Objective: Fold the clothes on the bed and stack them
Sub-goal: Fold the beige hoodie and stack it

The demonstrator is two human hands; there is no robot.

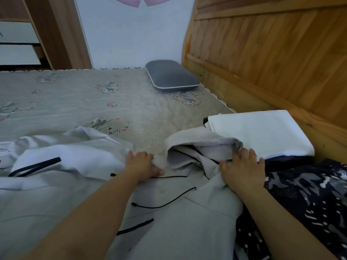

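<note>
Your left hand lies flat on the light grey hooded top, with the fingers spread and straight, pressing the cloth down near the collar. Your right hand also rests on this top, on the crumpled hood; its fingers are spread and slightly bent over the folds, but you cannot tell from here if they really grip the cloth or only press it. Between your two hands a thin black cord runs across the front of the top, and black stripes show on the sleeve at your left side.

The top is spread open on the bed, in front of you, and it is not folded yet. Just beyond your right hand, a white folded cloth lies on top of a dark one, close to the wooden headboard. Under your right forearm there is a dark patterned garment, touching the edge of the grey top. Farther away, a grey pillow sits on the flowered bedsheet, near the wall.
</note>
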